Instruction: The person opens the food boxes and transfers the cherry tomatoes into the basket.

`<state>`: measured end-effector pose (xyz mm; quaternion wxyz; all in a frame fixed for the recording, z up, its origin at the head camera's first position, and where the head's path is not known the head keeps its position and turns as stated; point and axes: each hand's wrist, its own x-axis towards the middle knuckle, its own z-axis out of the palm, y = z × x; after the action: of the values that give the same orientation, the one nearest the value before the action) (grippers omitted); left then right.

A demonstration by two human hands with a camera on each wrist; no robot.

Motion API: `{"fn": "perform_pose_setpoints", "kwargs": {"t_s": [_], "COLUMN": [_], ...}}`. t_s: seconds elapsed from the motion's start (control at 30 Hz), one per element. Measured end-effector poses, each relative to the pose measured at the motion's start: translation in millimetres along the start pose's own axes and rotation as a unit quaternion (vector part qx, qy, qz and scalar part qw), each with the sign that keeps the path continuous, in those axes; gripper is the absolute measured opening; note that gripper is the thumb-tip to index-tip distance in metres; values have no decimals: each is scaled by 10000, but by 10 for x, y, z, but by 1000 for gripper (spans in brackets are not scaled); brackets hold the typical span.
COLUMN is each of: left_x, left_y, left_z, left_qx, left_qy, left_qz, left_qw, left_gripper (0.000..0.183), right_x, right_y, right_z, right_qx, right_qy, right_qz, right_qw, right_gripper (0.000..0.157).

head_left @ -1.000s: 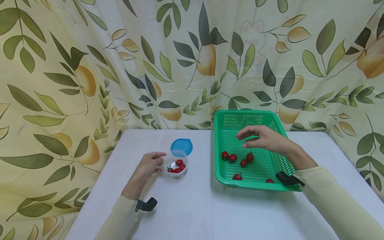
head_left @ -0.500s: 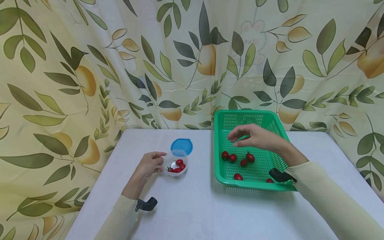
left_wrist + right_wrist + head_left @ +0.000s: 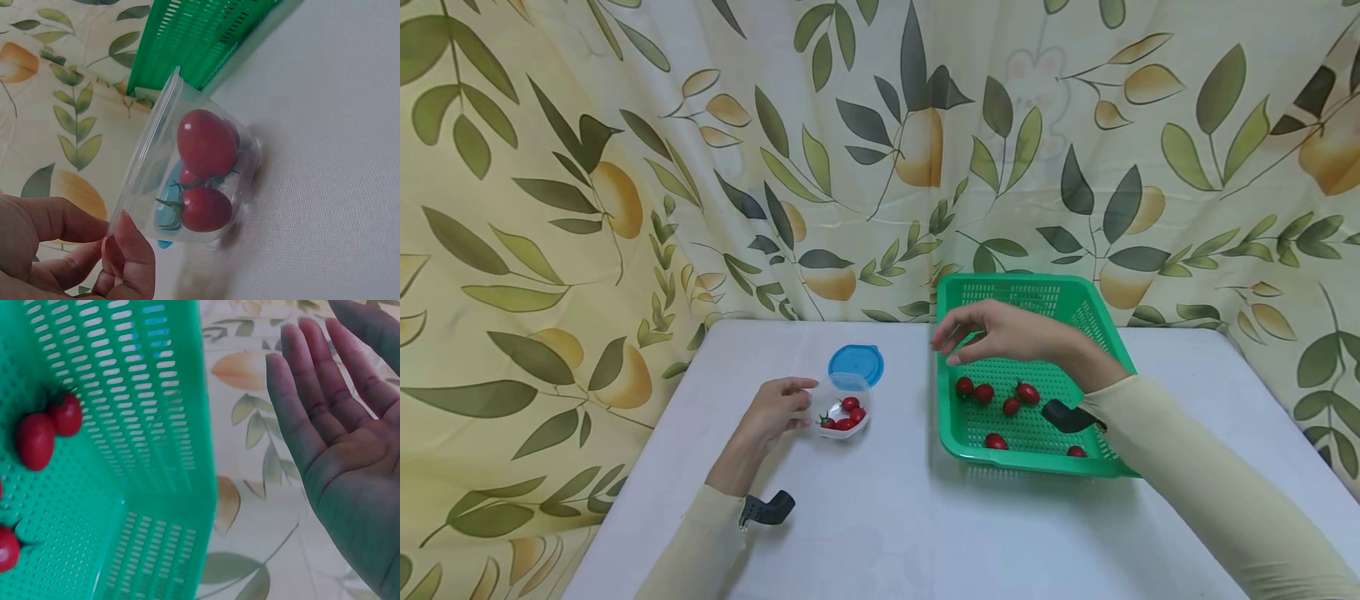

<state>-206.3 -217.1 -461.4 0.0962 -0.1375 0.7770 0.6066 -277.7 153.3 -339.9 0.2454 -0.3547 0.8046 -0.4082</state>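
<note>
At the left of the table my left hand pinches the rim of a clear plastic container between thumb and fingers. Several cherry tomatoes lie inside it, some with green stems. My right hand hovers over the back left part of a green plastic basket, fingertips at its left rim in the head view. Its palm shows bare in the right wrist view, with the fingers loosely bent. More cherry tomatoes rest on the basket's floor, mostly in its left and front parts.
Just behind the container a round blue lid lies on the white table. Behind the table hangs a curtain printed with leaves and fruit. The basket's raised walls stand between its tomatoes and the container.
My right hand has moved left across the basket, from above its middle to its left rim. A tomato near the front of the basket has shifted slightly. The left hand has stayed on the container.
</note>
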Motion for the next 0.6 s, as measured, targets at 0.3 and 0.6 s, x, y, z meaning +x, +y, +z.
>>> {"fn": "perform_pose_setpoints", "kwargs": {"t_s": [0.3, 0.6], "left_x": [-4, 7], "left_y": [12, -7], "left_z": [13, 11], "left_qx": [60, 59], "left_qy": [61, 76], "left_qz": [-43, -55], "left_qw": [10000, 9999], "left_gripper": [29, 29], "right_x": [344, 647], "right_y": [-148, -219], "right_z": [78, 200], "right_qx": [-63, -36], "right_qy": [-471, -1059], "right_qz": [-109, -283], "right_qw": [9988, 9940], "right_gripper": [34, 38]}}
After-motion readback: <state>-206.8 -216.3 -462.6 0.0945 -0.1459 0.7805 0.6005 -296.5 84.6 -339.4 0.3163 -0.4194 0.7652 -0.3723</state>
